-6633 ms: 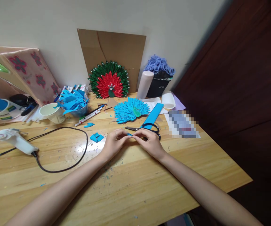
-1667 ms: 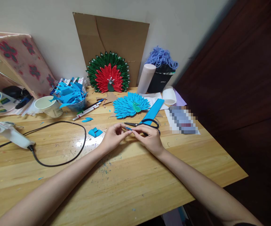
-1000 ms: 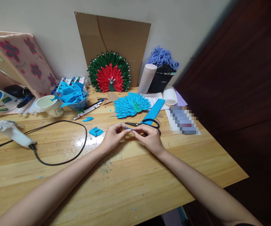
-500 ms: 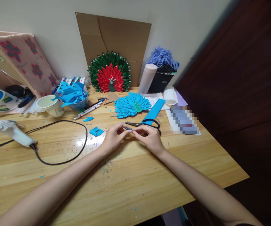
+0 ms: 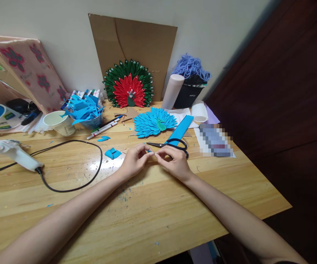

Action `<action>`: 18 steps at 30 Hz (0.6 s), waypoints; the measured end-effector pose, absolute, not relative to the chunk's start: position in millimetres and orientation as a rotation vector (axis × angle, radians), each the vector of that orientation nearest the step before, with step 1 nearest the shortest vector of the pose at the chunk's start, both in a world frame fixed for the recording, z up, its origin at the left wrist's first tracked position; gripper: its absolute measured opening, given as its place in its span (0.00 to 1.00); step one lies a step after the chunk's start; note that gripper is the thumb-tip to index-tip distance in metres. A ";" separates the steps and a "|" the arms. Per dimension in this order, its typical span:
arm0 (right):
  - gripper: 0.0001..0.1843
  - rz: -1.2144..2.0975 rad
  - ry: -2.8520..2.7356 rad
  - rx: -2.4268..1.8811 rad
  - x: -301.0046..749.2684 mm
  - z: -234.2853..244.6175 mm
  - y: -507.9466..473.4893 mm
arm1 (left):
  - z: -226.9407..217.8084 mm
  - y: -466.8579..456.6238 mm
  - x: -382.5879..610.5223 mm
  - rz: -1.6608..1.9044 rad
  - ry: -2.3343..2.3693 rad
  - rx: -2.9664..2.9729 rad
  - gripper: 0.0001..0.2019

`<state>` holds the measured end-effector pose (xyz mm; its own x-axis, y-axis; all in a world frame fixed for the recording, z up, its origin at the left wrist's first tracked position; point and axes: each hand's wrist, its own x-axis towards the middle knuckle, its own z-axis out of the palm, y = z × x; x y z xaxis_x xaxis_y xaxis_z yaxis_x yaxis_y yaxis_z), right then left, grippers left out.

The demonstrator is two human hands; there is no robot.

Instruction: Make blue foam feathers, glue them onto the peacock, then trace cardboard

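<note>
My left hand (image 5: pixel 135 161) and my right hand (image 5: pixel 173 161) meet fingertip to fingertip over the wooden table (image 5: pixel 147 212). Both pinch one small blue paper piece (image 5: pixel 149 150), mostly hidden by the fingers. Black-handled scissors (image 5: pixel 172 145) lie just behind my right hand, beside a blue paper strip (image 5: pixel 180 130). A blue paper peacock fan (image 5: pixel 151 124) lies farther back. A folded blue piece (image 5: pixel 112 153) rests left of my left hand.
A white glue gun (image 5: pixel 12 156) with a looping black cord (image 5: pixel 73 165) lies at the left. Behind stand a paper cup (image 5: pixel 58 124), a tub of blue paper scraps (image 5: pixel 84 112), markers (image 5: pixel 103 129), a red-green peacock fan (image 5: pixel 128 90) against cardboard, and a black holder with yarn (image 5: pixel 190 82).
Both hands have stayed together on the small blue piece, with only slight finger movements. The view has shifted a little. Nothing else on the table has moved.
</note>
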<state>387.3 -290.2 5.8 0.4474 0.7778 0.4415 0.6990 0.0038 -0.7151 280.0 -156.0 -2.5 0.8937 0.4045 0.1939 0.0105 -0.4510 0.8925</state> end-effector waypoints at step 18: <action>0.04 -0.047 -1.253 -1.735 392.1 1.3 -288.7 | -5.2 -152.8 282.3 0.429 0.391 1.765 0.15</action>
<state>392.1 -288.7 1.3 0.4715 0.7117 0.5207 0.7490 -0.0116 -0.6625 282.3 -152.8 -5.2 0.8746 0.4782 0.0796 0.0353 -0.2265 0.9734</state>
